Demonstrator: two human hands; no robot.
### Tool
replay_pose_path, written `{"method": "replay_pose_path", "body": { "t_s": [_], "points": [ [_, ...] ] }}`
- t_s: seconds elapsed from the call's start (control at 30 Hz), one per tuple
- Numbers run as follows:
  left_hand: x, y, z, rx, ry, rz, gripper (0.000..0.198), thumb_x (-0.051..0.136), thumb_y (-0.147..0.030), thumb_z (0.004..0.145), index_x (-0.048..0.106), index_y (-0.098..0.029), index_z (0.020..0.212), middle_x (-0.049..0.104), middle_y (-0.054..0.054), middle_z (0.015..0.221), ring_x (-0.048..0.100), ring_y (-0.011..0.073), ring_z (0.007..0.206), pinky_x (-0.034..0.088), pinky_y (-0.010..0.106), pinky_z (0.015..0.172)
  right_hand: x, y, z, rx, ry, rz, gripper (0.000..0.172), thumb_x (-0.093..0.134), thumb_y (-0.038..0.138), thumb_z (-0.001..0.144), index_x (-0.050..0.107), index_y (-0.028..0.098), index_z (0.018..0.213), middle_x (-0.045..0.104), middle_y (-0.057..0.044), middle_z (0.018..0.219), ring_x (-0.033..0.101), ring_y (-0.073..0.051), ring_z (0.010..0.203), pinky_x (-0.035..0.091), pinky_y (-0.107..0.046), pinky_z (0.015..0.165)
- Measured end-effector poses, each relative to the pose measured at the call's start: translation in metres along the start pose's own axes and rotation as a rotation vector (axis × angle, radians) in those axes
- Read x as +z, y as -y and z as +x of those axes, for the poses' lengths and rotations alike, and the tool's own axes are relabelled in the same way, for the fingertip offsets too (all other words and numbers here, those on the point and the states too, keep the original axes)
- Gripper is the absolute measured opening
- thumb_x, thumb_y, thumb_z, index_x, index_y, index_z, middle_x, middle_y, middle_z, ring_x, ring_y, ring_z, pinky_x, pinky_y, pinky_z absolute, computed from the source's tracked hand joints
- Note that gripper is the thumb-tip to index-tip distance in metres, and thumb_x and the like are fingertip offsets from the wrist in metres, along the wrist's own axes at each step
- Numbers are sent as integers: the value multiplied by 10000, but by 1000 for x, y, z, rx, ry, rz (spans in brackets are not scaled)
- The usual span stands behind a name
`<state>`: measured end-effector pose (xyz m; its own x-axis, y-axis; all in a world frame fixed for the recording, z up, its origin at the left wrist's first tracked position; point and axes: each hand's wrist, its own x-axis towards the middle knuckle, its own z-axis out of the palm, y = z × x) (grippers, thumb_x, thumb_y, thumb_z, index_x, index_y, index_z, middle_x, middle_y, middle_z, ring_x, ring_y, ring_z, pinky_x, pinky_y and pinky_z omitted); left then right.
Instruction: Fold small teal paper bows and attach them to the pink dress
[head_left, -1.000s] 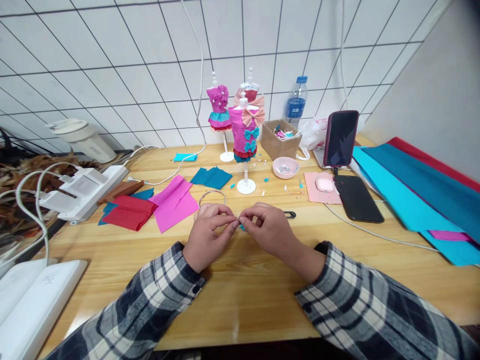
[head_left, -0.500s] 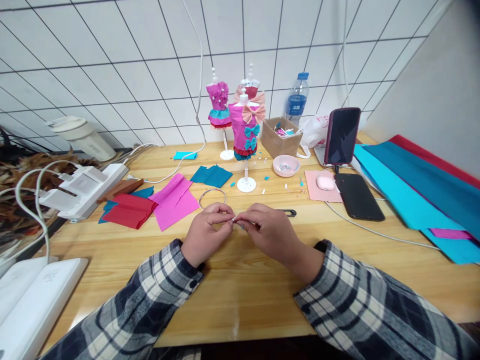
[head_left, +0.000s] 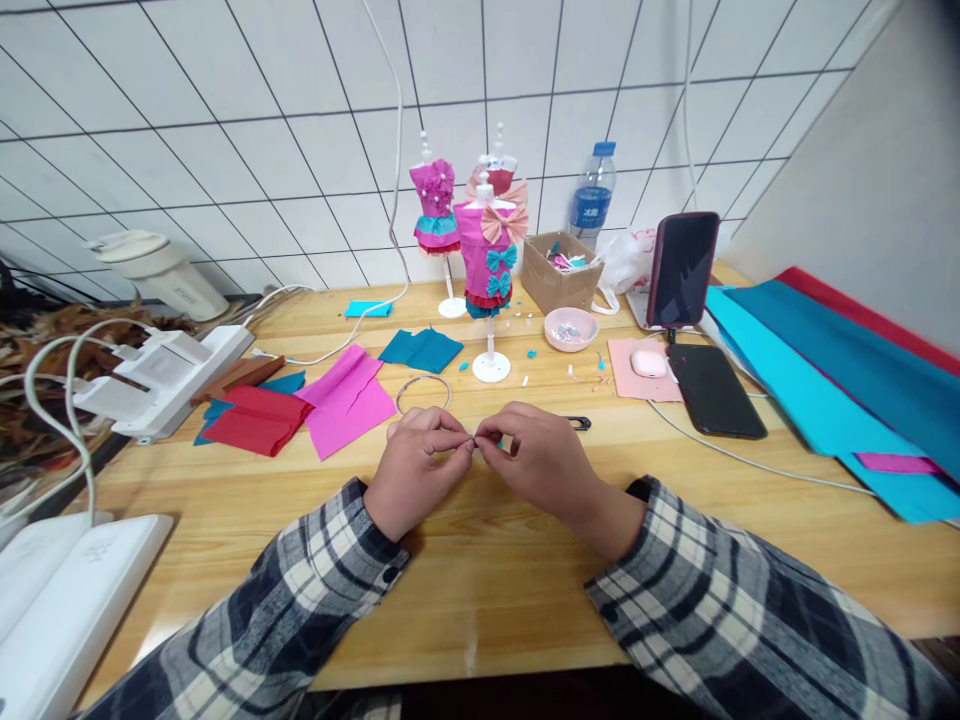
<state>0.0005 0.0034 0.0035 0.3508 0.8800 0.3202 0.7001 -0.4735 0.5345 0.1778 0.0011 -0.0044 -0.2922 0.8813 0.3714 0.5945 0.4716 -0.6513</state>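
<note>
My left hand (head_left: 420,470) and my right hand (head_left: 536,460) meet over the wooden table (head_left: 480,600), fingertips nearly touching. Each is pinched closed on something tiny between them, too small to make out. A thin ring (head_left: 424,379) lies just behind my left hand, and a black tool (head_left: 579,423) shows partly behind my right hand. Beyond them stands a small white dress form (head_left: 491,367) in a magenta dress (head_left: 472,240) with peach and turquoise bows. Two more dressed forms are behind it, one with a magenta top (head_left: 433,185).
Magenta paper (head_left: 349,400), red paper (head_left: 259,420) and teal paper (head_left: 421,350) lie left. A pink bowl (head_left: 571,330), cardboard box (head_left: 559,285), bottle (head_left: 592,205), upright phone (head_left: 683,270) and flat phone (head_left: 716,390) stand or lie right. A power strip (head_left: 169,385) is far left.
My fingertips have shifted slightly; the white bit seen between them before is now mostly hidden. The whole view has moved a little.
</note>
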Motion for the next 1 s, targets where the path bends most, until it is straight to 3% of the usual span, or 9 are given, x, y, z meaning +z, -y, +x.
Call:
{"method": "replay_pose_path", "body": {
  "t_s": [0.13, 0.33, 0.5, 0.7, 0.87, 1.0],
  "points": [
    [1, 1, 0, -14, -5, -21, 171, 594, -234, 801, 737, -219, 709, 678, 25, 777, 585, 173, 763, 444, 316, 706, 3, -2, 5, 114, 19, 194, 33, 631, 215, 761, 652, 202, 738, 646, 18, 716, 517, -101, 571, 390, -235, 568],
    [-2, 2, 1, -15, -2, -88, 172, 579, -250, 826, 731, -200, 761, 674, 38, 796, 590, 180, 786, 454, 321, 728, 0, -4, 10, 297, 108, 422, 113, 634, 286, 770, 679, 182, 774, 615, 28, 658, 428, -79, 500, 352, -219, 500],
    [-4, 1, 2, 2, 15, -143, 185, 595, -295, 839, 736, -198, 767, 674, 42, 800, 603, 178, 783, 457, 313, 720, -3, -3, 9, 155, 56, 280, 85, 643, 241, 784, 707, 188, 763, 623, 12, 665, 456, -93, 541, 363, -236, 542],
    [0, 3, 3, 14, -39, -118, 148, 609, -224, 805, 730, -183, 731, 674, 40, 758, 613, 161, 732, 469, 286, 680, 1, -4, 6, 45, 11, 194, 59, 632, 198, 796, 690, 189, 794, 620, 16, 698, 482, -91, 560, 379, -228, 563],
    [1, 2, 2, 29, -48, -110, 140, 606, -189, 783, 732, -178, 722, 677, 38, 753, 618, 155, 721, 482, 278, 678, 4, -3, 3, 30, 7, 176, 37, 622, 186, 790, 658, 186, 786, 622, 19, 712, 485, -88, 558, 388, -227, 573],
    [1, 0, 3, 36, -38, -128, 154, 597, -174, 782, 724, -175, 696, 671, 33, 737, 615, 147, 702, 484, 269, 669, 5, -1, 5, 115, 39, 234, 23, 625, 177, 762, 635, 186, 743, 616, 29, 686, 488, -87, 545, 390, -220, 556]
  ]
}}
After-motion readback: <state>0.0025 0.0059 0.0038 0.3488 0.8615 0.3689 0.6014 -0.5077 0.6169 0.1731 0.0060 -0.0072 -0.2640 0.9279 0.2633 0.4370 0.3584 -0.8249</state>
